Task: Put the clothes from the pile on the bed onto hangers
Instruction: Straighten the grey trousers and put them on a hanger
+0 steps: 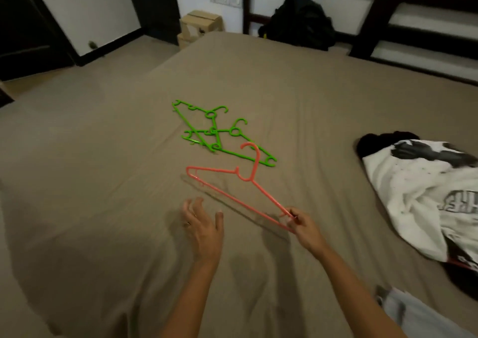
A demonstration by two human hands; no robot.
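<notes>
Brown bed [129, 156] is under me. With my right hand [301, 225] I pinch the near-right end of the pink hanger [234, 195]; my left hand [203, 224] hovers with fingers relaxed, holding nothing. I judge that I am picking a hanger; next I need a garment from the clothes pile [419, 198], which lies to the right, well apart.

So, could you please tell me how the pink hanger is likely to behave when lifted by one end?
The pink hanger holds its triangle shape while the right hand pinches only one corner, so it is probably stiff. Its thin plastic bars suggest it is light. Held off-centre, it will likely swing or droop at the far end.
</notes>
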